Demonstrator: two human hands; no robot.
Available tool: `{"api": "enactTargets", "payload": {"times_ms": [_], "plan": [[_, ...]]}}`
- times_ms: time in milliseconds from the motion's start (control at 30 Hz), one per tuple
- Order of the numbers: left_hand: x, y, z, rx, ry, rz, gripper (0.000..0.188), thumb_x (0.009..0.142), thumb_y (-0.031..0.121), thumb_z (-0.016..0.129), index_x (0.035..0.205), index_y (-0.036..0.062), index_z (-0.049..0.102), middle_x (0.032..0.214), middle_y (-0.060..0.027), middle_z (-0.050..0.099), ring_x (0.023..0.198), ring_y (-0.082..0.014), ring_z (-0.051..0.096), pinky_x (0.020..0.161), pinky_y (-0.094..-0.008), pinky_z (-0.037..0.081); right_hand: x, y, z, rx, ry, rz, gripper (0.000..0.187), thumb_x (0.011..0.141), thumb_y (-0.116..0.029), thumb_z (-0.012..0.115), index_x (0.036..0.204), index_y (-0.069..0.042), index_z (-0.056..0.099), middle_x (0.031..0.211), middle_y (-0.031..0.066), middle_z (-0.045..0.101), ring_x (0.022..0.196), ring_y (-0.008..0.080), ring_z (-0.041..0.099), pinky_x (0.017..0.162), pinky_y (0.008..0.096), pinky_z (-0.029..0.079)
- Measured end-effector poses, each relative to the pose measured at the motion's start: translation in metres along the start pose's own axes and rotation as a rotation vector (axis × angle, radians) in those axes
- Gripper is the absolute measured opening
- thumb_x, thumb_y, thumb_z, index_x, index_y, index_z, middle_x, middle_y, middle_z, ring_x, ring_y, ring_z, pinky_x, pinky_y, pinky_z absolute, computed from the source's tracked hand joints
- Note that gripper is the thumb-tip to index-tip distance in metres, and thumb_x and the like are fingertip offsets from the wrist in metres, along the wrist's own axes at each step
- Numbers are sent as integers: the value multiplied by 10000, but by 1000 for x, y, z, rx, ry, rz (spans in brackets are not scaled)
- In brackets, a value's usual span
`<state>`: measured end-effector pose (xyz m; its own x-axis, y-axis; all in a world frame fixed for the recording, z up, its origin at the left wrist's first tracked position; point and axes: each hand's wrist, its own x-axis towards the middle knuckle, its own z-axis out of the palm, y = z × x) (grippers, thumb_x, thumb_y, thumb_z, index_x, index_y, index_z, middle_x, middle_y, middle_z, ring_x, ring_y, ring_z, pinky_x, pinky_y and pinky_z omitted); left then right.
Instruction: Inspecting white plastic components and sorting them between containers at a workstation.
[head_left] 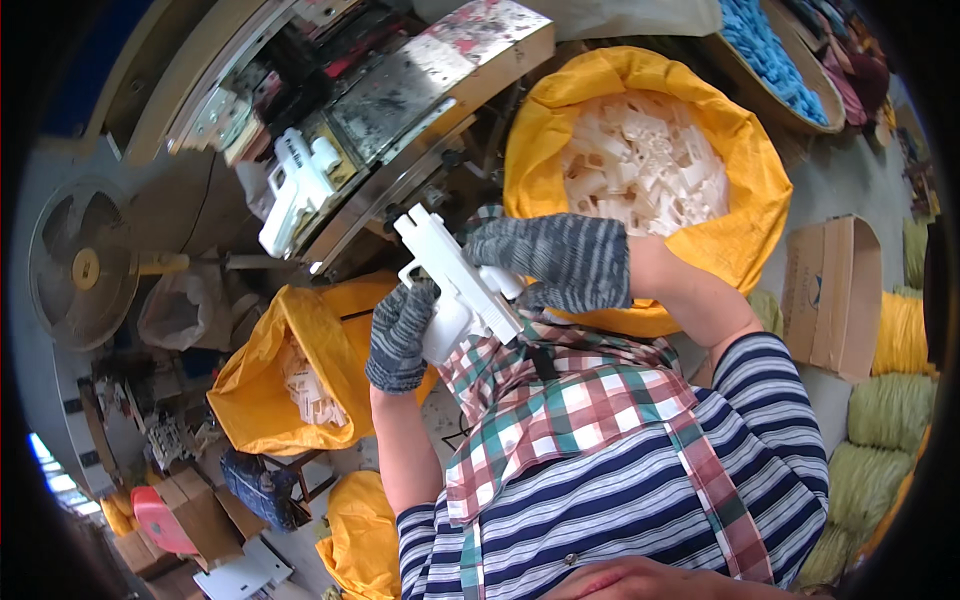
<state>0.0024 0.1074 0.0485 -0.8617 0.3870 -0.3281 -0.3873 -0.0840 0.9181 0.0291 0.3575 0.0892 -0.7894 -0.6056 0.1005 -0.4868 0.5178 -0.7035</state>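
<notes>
Both gloved hands hold a white plastic toy pistol (462, 277) in front of my checked apron, its muzzle tilted up and left. My left hand (402, 335), in a grey knit glove, is closed around the grip. My right hand (550, 262), gloved alike, is closed against the far side of the slide; its fingertips are partly hidden. A rounded white piece (502, 283) sticks out beside the slide, under the right hand. A second white toy pistol (298, 190) rests on the machine's edge, up and left of my hands.
The machine (430, 85) has an ink-stained metal top. Beyond my right hand stands a yellow sack (545, 110) full of white plastic parts. Another yellow sack (255, 385) with similar pieces is at left, near a fan (85, 268). A cardboard box (830, 295) stands right.
</notes>
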Motion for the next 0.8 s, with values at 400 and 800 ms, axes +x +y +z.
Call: {"api": "enactTargets", "payload": {"times_ms": [400,800], "plan": [[54,93,-47,1408,836,1050,417,851,165,564,1206,-25,458,1129,-190,536,1082,-289,502,939,-363,377,1,15,-33,24,455,-67,526,657,-123,758,1136,-49,556,1116,103,586,1040,245,555,899,334,420],[-2,61,-90,1603,1012,928,476,733,258,660,1134,39,526,896,-172,578,814,-345,555,712,-437,451,119,39,-28,21,393,-283,465,773,-129,649,1216,-112,509,1194,101,529,1117,249,491,943,365,403]]}}
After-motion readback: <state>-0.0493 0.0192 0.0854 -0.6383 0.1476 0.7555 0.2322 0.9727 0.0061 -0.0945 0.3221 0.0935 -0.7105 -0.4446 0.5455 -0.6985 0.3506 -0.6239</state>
